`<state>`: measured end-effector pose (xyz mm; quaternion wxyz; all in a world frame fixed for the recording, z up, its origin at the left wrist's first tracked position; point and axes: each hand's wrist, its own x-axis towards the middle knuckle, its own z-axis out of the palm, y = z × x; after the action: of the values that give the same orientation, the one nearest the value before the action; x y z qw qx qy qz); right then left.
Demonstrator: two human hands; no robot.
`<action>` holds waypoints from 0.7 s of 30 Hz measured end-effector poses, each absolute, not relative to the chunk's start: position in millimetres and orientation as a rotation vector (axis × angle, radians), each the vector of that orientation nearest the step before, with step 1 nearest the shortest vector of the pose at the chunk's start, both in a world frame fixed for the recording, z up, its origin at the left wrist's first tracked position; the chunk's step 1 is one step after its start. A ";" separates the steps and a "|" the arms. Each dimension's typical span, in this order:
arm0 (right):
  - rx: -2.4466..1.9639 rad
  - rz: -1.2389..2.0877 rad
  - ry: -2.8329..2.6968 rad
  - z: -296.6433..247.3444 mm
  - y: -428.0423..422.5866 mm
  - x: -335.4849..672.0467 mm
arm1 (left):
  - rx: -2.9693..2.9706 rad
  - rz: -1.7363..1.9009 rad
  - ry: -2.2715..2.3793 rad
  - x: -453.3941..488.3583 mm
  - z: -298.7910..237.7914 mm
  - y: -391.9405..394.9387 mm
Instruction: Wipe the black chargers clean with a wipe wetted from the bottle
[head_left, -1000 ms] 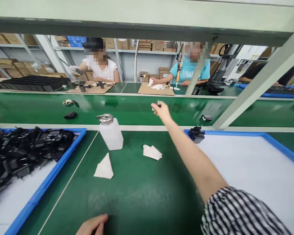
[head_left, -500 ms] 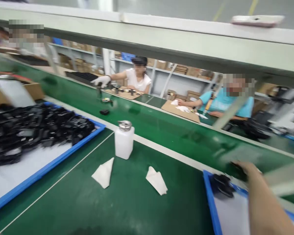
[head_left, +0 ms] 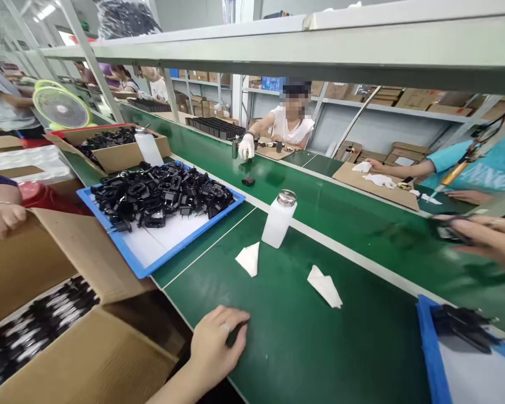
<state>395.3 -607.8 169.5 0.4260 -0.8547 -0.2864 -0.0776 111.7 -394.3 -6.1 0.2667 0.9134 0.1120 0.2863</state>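
My right hand (head_left: 494,238) is at the far right, its fingers closed on a black power adapter (head_left: 450,229) above the green belt. Below it lies a small pile of black corded pieces (head_left: 463,325) in a blue-rimmed tray (head_left: 431,348). My left hand (head_left: 219,342) rests at the near table edge, fingers curled toward the thumb. A dark patch shows between them; I cannot make out what it is. Past it lie two folded white cloths, one on the left (head_left: 249,259) and one on the right (head_left: 325,287), near a white pump bottle (head_left: 279,220) with a metal top.
A blue-rimmed tray (head_left: 141,269) heaped with black adapters (head_left: 164,193) stands left. Cardboard boxes (head_left: 122,342) fill the near left, where another person's hand (head_left: 2,219) rests. Across the belt, a gloved hand (head_left: 247,147) reaches over. A shelf beam (head_left: 362,45) crosses above.
The view has swung left, bringing my left hand and the cardboard boxes into sight. My right hand, earlier over the belt beside the right tray, now shows a black adapter clearly.
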 end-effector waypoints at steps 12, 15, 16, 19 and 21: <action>-1.380 1.072 -0.636 91.5 -498.0 213.9 | 1.817 0.778 0.306 133.7 39.8 -396.3; -1.488 0.878 -0.610 94.2 -507.2 227.3 | 1.751 0.627 0.251 121.8 38.2 -390.2; -1.522 0.795 -0.592 93.6 -509.0 231.9 | 1.729 0.592 0.237 119.0 38.1 -388.5; -1.589 0.737 -0.589 86.5 -508.7 240.1 | 1.684 0.509 0.235 116.0 35.2 -383.4; -1.631 0.803 -0.634 78.8 -505.1 240.7 | 1.741 0.431 0.247 117.8 29.2 -378.8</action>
<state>240.7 -505.1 78.8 0.5714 -0.6951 -0.2705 0.3425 117.8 -378.8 29.2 0.6174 0.7565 0.1071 0.1871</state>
